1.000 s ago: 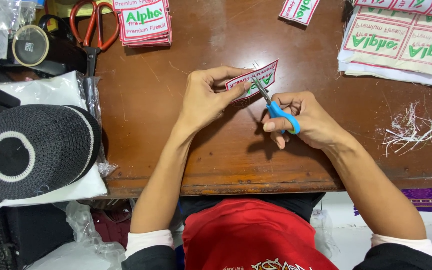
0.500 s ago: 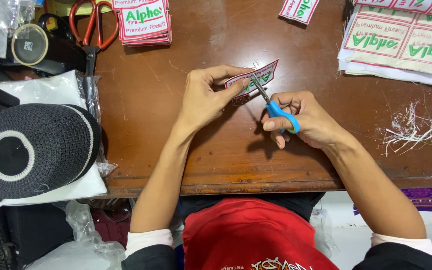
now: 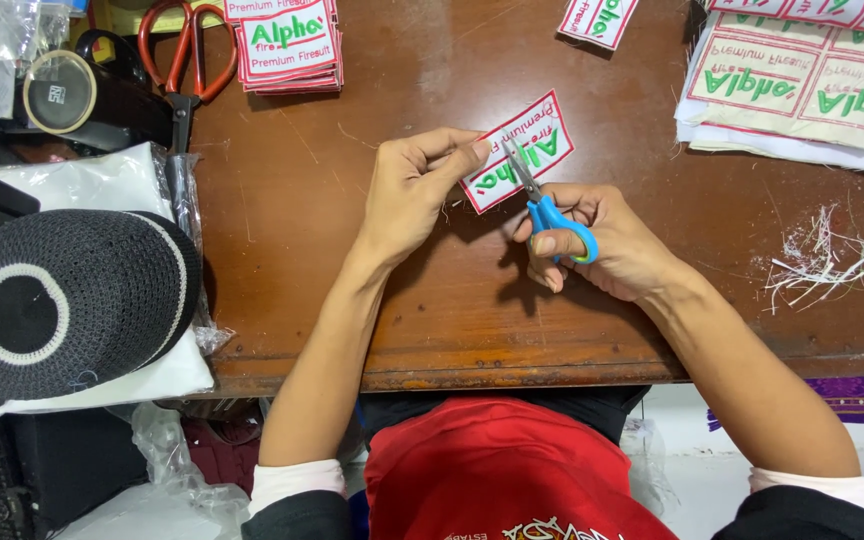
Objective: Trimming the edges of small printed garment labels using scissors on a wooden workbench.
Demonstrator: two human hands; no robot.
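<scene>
- Person seated at a dark brown wooden table, both bare hands out over its middle.
- Left hand: fingers closed in a pinch on the near edge of an embroidered patch, white with red border and green and red stitched lettering. Patch is held tilted, just above the tabletop, about centre of the table.
- Right hand: thumb and fingers through the blue handles of small scissors. Blades point up and away, narrow gap between them, lying across the patch. Cannot tell whether the blades bite the fabric or only rest on it.
- Both hands close together, almost touching at the patch.
- Far left of the table: a stack of like patches, and beside it large orange-handled scissors lying flat, untouched.
- Far right: sheets of uncut patches piled at the table's corner; a single loose patch at the top edge.
- Right, near the edge: heap of white thread trimmings.
- Left of the table: a black-and-white knitted cap on white cloth in plastic wrap.
</scene>
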